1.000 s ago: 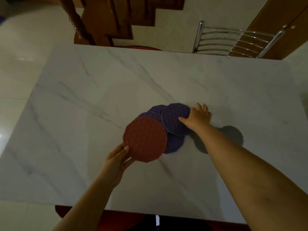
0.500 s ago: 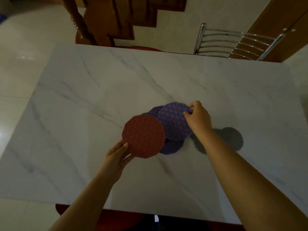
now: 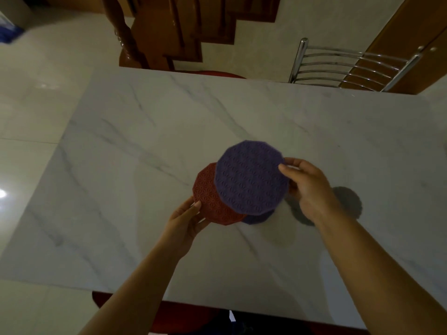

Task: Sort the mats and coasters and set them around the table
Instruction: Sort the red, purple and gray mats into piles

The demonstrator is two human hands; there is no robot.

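Purple comes first: a purple, many-sided mat with a pressed pattern [image 3: 250, 177] sits in my right hand [image 3: 309, 187], pinched at its right edge with my thumb on top and my fingers curled underneath. It is raised off the white marble table [image 3: 145, 141], roughly over the middle, and tilts a little toward me.

My left hand [image 3: 186, 221] holds a red, many-sided mat with the same kind of pattern [image 3: 212, 204]. My thumb presses on its lower left rim and my fingers are tucked under it. The purple mat overlaps the red mat's right side and hides that part from me. I cannot tell whether the two are touching.

Below them, a sliver of a second purple mat [image 3: 257, 217] shows on the table, mostly covered by the two I am holding.

Just beside my right wrist there is a grey round patch [image 3: 348, 201] on the marble. I cannot tell whether it is a mat or only a shadow.

At the far right edge of the table stands a chrome chair with a curved bar back [image 3: 350, 66]. A brown wooden staircase [image 3: 169, 32] rises beyond the far left edge.
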